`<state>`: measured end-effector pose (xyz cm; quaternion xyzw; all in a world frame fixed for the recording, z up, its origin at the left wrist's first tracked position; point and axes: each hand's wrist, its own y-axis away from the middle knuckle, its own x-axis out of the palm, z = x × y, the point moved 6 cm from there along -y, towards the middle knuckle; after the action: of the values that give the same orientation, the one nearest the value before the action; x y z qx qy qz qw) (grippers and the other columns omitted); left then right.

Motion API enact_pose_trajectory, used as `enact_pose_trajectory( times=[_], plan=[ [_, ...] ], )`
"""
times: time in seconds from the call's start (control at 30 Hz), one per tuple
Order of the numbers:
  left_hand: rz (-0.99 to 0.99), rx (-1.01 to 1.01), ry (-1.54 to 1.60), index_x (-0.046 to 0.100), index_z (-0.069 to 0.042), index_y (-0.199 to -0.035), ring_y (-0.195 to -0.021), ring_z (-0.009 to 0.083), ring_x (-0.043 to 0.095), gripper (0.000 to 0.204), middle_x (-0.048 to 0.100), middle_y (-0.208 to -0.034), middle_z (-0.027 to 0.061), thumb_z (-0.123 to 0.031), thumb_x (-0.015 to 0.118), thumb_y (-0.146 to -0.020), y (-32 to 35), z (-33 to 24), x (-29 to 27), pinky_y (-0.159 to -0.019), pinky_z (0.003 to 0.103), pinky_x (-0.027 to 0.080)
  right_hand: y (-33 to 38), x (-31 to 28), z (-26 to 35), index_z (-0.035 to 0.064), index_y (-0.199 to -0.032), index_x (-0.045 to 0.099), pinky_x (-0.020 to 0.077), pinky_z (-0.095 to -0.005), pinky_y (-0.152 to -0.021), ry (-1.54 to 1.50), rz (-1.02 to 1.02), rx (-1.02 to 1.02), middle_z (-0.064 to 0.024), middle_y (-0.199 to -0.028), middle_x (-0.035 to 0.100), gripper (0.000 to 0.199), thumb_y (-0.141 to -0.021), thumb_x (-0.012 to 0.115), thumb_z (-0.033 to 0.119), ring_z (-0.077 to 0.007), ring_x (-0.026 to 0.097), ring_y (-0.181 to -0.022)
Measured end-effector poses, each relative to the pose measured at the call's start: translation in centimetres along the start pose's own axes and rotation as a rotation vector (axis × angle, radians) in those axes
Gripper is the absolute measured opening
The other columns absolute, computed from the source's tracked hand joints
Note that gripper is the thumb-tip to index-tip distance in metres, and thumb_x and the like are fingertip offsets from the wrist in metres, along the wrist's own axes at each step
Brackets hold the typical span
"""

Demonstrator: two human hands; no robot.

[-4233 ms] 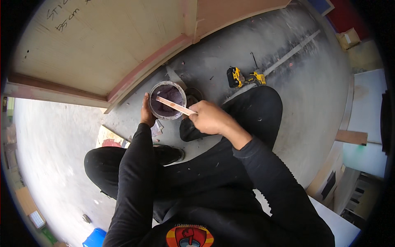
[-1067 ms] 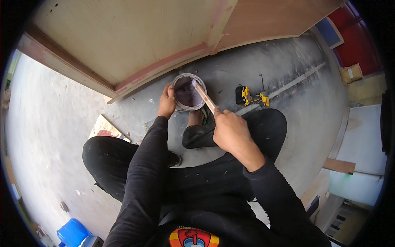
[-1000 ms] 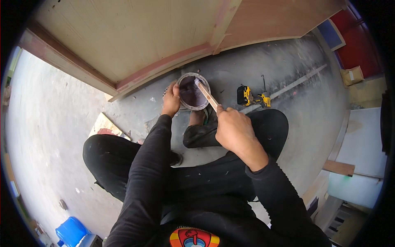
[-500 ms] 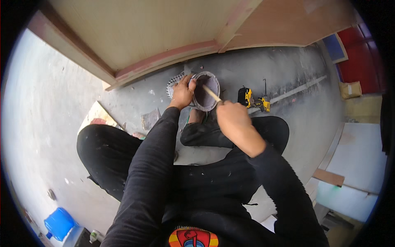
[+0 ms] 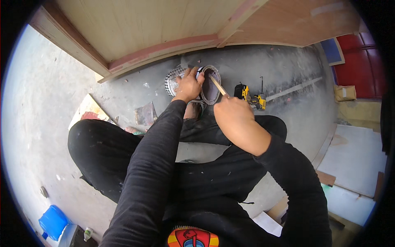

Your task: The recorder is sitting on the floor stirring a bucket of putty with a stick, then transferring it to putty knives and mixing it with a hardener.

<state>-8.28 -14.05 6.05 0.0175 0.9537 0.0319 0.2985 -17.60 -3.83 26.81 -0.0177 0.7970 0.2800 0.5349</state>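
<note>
A round can (image 5: 171,82) with a black-and-white checkered band lies tipped over on the floor, its mouth facing right. Greyish-purple paste coats its inside and rim. My left hand (image 5: 189,86) grips the can's upper side close to the mouth, thumb by the rim. In my right hand (image 5: 235,114) is a pale wooden stick (image 5: 217,85), its far end inside the can. The stick's tip is hidden in there. Just right of the can, near my right hand, lies a yellow-and-black cordless power tool (image 5: 252,97).
Wooden panelling with a framed edge (image 5: 164,50) rises beyond the can. My bent legs surround the work spot. A square scraper-like plate (image 5: 145,113) and a stained board (image 5: 92,110) lie left. A blue water jug (image 5: 53,222) stands lower left; pale panels (image 5: 349,152) are at right.
The can has tipped further, its mouth turning to the right. My left hand has shifted slightly right along with it, and the stick now slants more steeply into the can.
</note>
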Motion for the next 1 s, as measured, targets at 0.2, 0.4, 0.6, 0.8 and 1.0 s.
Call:
enact_pose_trajectory(
  times=[0.2, 0.4, 0.6, 0.8, 1.0],
  plan=[
    [-0.049, -0.017, 0.026, 0.053, -0.006, -0.146, -0.135, 0.0432, 0.053, 0.060, 0.056, -0.146, 0.0252, -0.049, 0.046, -0.105, -0.1, 0.7, -1.1, -0.116, 0.061, 0.032, -2.8, 2.7, -0.8, -0.0029, -0.108, 0.074, 0.0613, -0.0473, -0.073, -0.225, 0.026, -0.093, -0.0217, -0.093, 0.074, 0.027, -0.084, 0.064, 0.005, -0.0395, 0.076, -0.084],
    [-0.144, -0.108, 0.204, 0.058, -0.005, -0.143, -0.125, 0.0445, 0.061, 0.056, 0.066, -0.132, 0.0269, -0.045, 0.045, -0.106, 0.5, 3.8, -4.6, -0.106, 0.045, 0.048, -0.6, 2.6, -4.8, -0.0052, -0.093, 0.073, 0.0588, -0.0526, -0.079, -0.343, -0.016, 0.089, -0.0287, -0.088, 0.072, 0.018, -0.083, 0.065, 0.007, -0.0458, 0.073, -0.087],
    [-0.126, -0.061, 0.223, 0.054, 0.002, -0.143, -0.130, 0.0445, 0.058, 0.055, 0.062, -0.136, 0.0296, -0.039, 0.046, -0.107, 1.6, 3.3, -4.7, -0.109, 0.044, 0.045, -1.3, 2.3, -4.1, -0.0056, -0.091, 0.074, 0.0581, -0.0532, -0.084, -0.507, -0.006, 0.132, -0.0311, -0.092, 0.072, 0.018, -0.083, 0.064, 0.007, -0.0475, 0.072, -0.092],
    [-0.063, 0.085, 0.196, 0.055, 0.002, -0.142, -0.133, 0.0454, 0.056, 0.056, 0.061, -0.137, 0.0303, -0.040, 0.046, -0.107, 2.6, 3.0, -4.6, -0.111, 0.045, 0.044, -4.6, 5.1, -1.1, -0.0060, -0.105, 0.074, 0.0561, -0.0501, -0.094, -0.672, 0.093, 0.253, -0.0310, -0.109, 0.072, 0.025, -0.087, 0.063, 0.007, -0.0447, 0.070, -0.109],
    [-0.099, -0.033, 0.363, 0.056, -0.002, -0.144, -0.131, 0.0424, 0.058, 0.055, 0.063, -0.136, 0.0292, -0.042, 0.045, -0.108, 1.6, 5.7, -4.1, -0.110, 0.043, 0.045, -0.2, 5.1, -1.5, -0.0101, -0.104, 0.069, 0.0549, -0.0538, -0.089, -0.682, 0.122, 0.154, -0.0343, -0.097, 0.070, 0.029, -0.081, 0.060, 0.004, -0.0489, 0.070, -0.097]
  ],
)
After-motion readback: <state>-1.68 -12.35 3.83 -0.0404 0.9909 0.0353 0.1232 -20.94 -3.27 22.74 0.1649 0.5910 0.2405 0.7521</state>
